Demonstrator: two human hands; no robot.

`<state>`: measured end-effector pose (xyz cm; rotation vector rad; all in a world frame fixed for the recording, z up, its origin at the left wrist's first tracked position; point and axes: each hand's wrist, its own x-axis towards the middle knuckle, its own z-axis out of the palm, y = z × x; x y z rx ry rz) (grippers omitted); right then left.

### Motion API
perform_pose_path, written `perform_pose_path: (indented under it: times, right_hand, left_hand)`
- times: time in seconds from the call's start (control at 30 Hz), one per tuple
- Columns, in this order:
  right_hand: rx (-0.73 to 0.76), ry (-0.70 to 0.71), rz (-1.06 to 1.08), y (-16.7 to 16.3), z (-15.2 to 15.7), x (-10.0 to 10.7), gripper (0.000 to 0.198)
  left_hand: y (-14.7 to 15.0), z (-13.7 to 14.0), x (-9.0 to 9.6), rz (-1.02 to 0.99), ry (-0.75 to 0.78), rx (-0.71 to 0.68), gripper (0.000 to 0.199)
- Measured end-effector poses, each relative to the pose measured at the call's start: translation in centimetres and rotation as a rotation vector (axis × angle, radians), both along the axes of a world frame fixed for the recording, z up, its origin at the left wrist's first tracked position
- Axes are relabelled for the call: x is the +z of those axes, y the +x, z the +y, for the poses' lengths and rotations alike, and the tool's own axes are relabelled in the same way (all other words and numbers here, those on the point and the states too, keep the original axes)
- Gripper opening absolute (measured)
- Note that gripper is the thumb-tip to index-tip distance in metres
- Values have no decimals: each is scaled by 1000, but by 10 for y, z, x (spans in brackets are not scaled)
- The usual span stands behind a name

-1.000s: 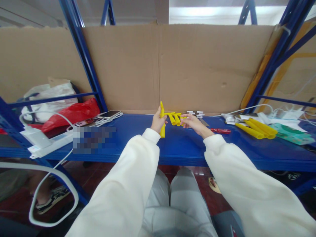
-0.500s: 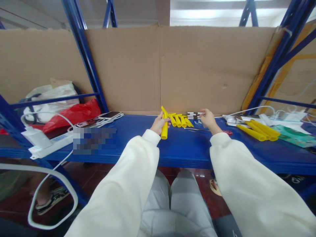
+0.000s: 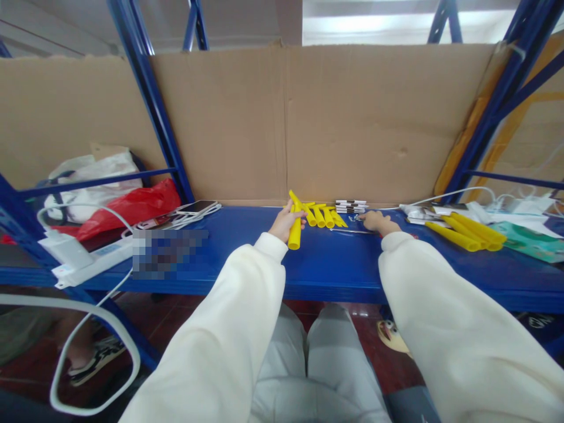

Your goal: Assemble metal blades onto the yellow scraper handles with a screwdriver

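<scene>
Since 0.5 s ago, right hand (image 3: 377, 222) lowered onto blue shelf (image 3: 326, 264), fingertips pinching small parts; left hand (image 3: 285, 221) clenched on yellow tube (image 3: 295, 226); next, lifting 1 part to it.

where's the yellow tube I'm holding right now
In the head view the yellow tube is in your left hand, centre of the blue shelf, just left of the row of yellow pieces.
</scene>
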<state>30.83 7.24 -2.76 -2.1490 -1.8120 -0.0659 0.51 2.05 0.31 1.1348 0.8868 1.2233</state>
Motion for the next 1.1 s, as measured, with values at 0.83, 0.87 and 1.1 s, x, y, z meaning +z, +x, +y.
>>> perform_pose_path:
  times: [0.83,0.87,1.1]
  right_hand:
    - [-5,-100,-276,-26,-32,20,42]
    - [-5,-98,-275,-26,-32,20,42]
    - [1,-108,-271,-27,-32,20,40]
  left_hand:
    - [1,-4,3,-44,-54,-26,81]
    - [1,-4,3,-43,-55,-27,81]
    - [1,-3,2,-51,-72,-21,84]
